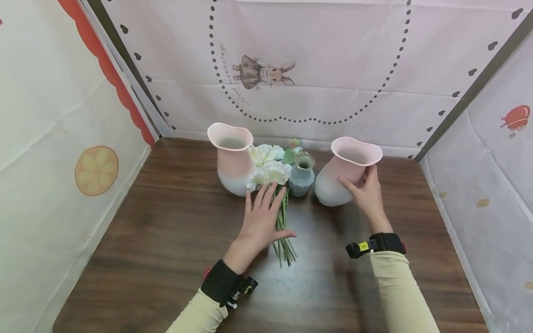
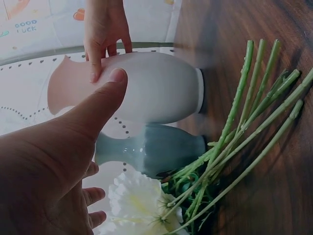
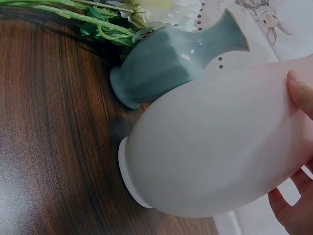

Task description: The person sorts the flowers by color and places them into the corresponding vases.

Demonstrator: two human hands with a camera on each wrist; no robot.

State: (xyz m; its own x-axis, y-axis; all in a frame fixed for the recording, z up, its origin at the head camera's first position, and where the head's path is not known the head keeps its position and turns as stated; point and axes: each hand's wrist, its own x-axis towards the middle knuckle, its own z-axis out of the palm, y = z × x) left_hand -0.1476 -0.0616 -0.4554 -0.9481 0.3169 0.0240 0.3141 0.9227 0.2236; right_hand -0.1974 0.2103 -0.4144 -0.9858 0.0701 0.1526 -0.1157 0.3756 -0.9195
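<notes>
My right hand (image 1: 368, 196) grips a pink-and-white vase (image 1: 348, 169) by its neck, thumb in front and fingers round the right side. The vase tilts, its rim leaning right and its base low over the table. My left hand (image 1: 261, 221) is spread with straight fingers over a bunch of white artificial flowers (image 1: 270, 172). Their green stems (image 2: 244, 117) point toward me, beside the left thumb. Between the flowers and the held vase stands a small blue-green vase (image 1: 301, 175). To the left of the flowers, a second pink-and-white vase (image 1: 232, 159) stands upright.
Everything stands toward the back of a dark wooden table (image 1: 175, 240). A printed cloth (image 1: 333, 60) with a rabbit figure hangs behind it, and similar cloths close off the left and right sides. Each wrist wears a black strap with a small camera.
</notes>
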